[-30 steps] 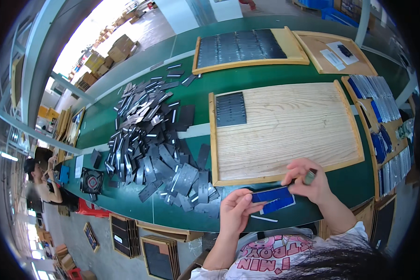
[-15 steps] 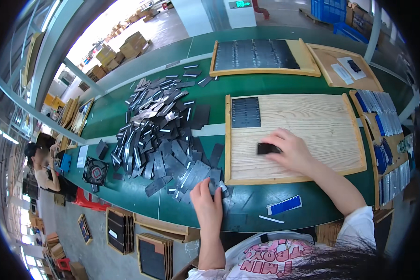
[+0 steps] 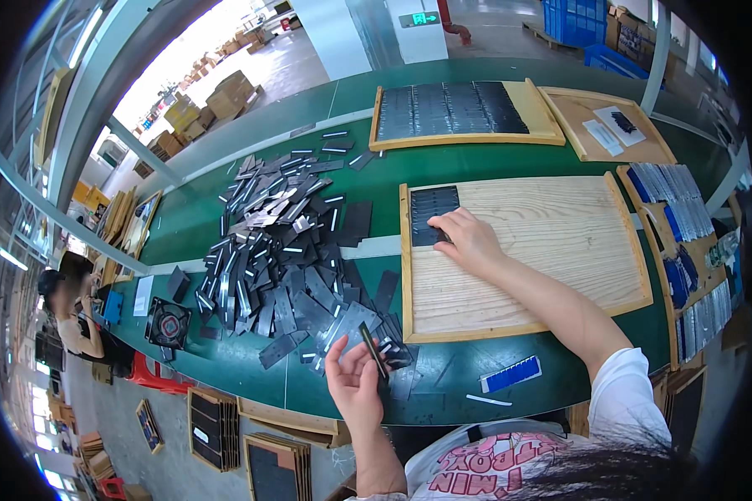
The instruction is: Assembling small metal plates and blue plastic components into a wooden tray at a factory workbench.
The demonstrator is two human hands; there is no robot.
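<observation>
My left hand (image 3: 358,386) is raised at the near edge of the pile, with a thin dark plate (image 3: 374,352) pinched upright between thumb and fingers. My right hand (image 3: 470,242) reaches into a wooden tray (image 3: 543,250). Its closed fingertips hold a small black plate (image 3: 444,237), mostly hidden by the hand, against the lower edge of a block of black plates (image 3: 433,204) lined up in the tray's upper left corner. Left of the tray spreads a loose heap of dark plates (image 3: 276,242), some with bright edges.
A second tray (image 3: 455,113) filled mostly with dark plates lies behind. Beside it is a board (image 3: 572,108) with small papers. Wrapped stacks (image 3: 673,200) rest on a board at right. A fan (image 3: 169,324) sits at left; a blue strip (image 3: 510,374) lies in front.
My right hand has moved up and left with its black plate, to the lined-up block. My left hand has lifted a thin plate off the pile. The view has shifted slightly.
</observation>
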